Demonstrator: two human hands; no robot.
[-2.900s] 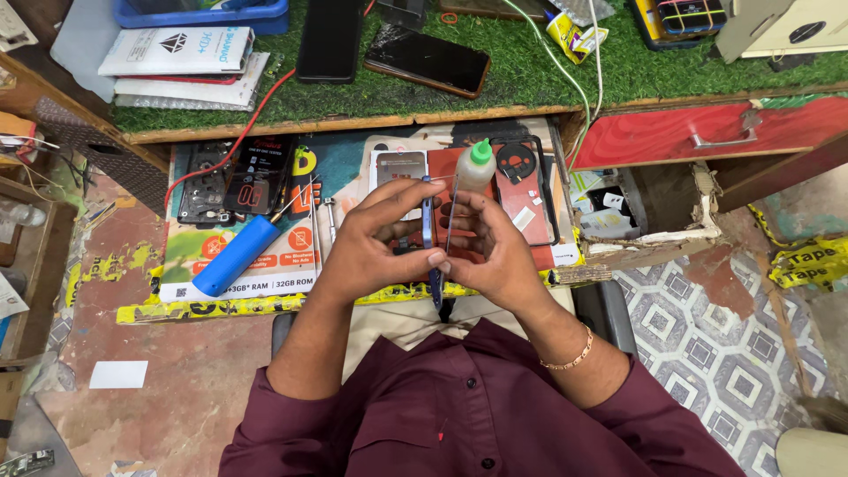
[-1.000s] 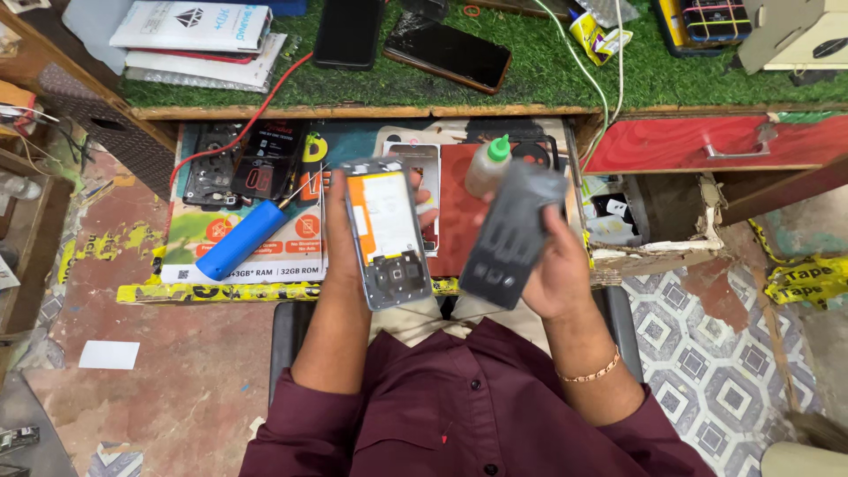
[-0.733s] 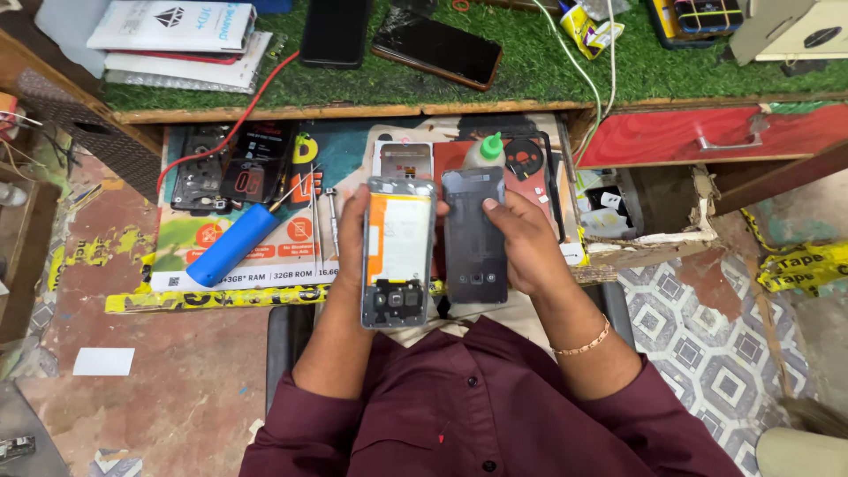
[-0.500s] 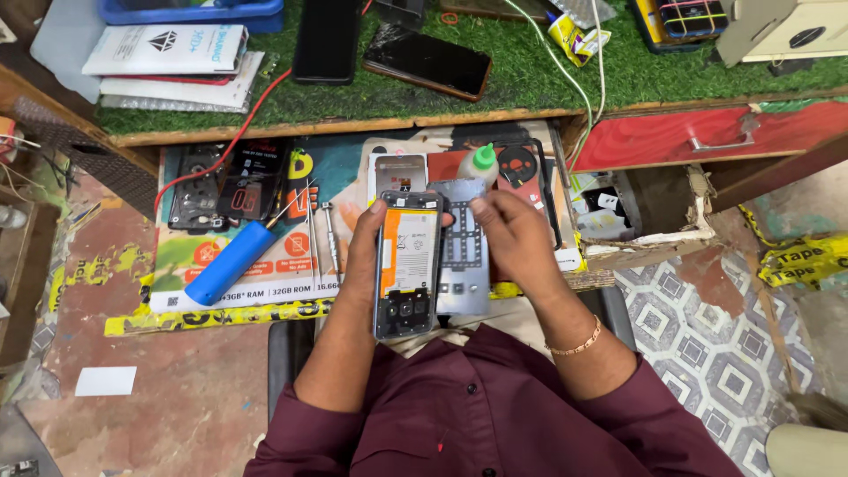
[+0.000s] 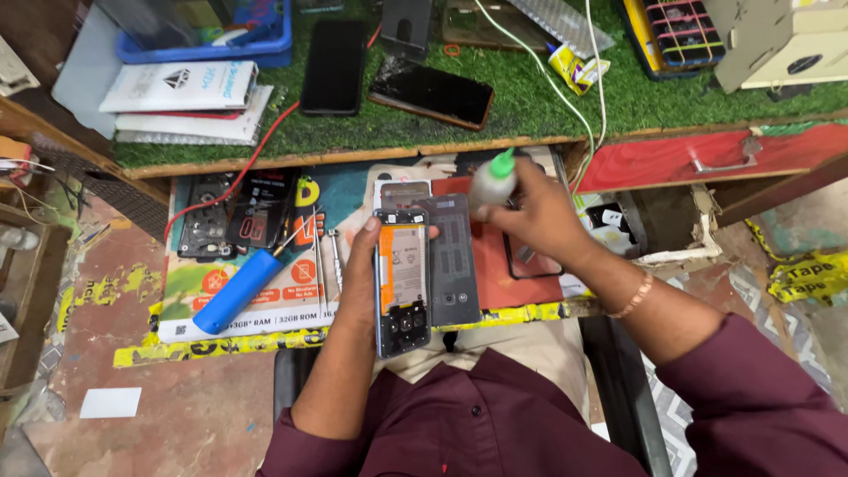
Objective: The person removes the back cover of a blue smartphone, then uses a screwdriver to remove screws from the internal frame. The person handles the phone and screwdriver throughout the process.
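2 hands are busy above the worktop (image 5: 618, 97); your left hand (image 5: 358, 274) holds the opened phone (image 5: 403, 281) upright by its edges, fingers curled round the frame; the grey back panel (image 5: 452, 261) leans just beside it; both look light, stiff, fragile; your right hand (image 5: 539, 212) wraps the small green-capped bottle (image 5: 493, 181), light and likely slippery.

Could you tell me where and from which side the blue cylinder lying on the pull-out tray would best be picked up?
Probably across the middle of the blue cylinder, fingers on its two long sides, coming from above. It lies flat and slanted on the tray, its upper end close to the metal tools, so the mid-body is the freest part; the left hand is nearest.
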